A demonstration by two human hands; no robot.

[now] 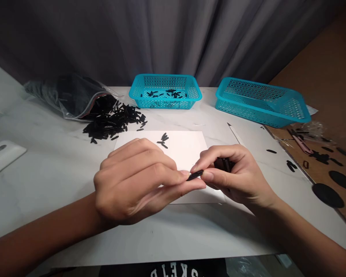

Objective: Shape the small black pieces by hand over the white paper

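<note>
Dark grey fabric curtains point(109, 38) hang beyond a white marbled surface point(46, 173). Above a white paper sheet point(187, 148), the left hand point(135, 181) and right hand point(239, 175) pinch opposite ends of a small, elongated black piece point(195, 175), fingertips closed on it; the right hand's curled fingers also enclose dark pieces point(225, 164). Far left, a heap of similar black pieces point(106, 125) spills from a clear plastic zip bag point(69, 96). Far centre, a turquoise perforated plastic basket point(165, 104) contains scattered black ones.
</note>
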